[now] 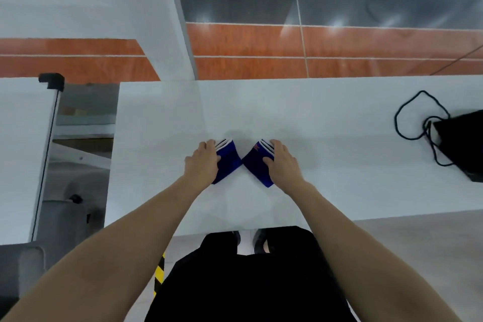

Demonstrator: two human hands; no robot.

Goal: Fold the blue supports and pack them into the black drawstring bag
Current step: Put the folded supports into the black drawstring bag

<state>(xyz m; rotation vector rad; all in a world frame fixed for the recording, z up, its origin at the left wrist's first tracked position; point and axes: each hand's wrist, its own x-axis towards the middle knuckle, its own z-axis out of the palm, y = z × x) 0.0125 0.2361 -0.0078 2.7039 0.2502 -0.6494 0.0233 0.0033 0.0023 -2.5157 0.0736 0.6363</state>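
Pressing flat — left hand (202, 162), right hand (281, 162) — on two blue supports (230, 158).

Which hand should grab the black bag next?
Probably the right hand. The black bag lies at the table's right end, on that hand's side. The left hand is farther away, pressing on the other blue support.

Two blue supports lie flat on the white table (313, 117), nearer its front edge than its back. The left blue support (228, 158) and right blue support (254, 162) angle apart in a V, near corners almost touching, white-and-black bands at the far ends. The black drawstring bag (462, 138) lies at the table's right edge, its cord (407, 117) looped leftward.
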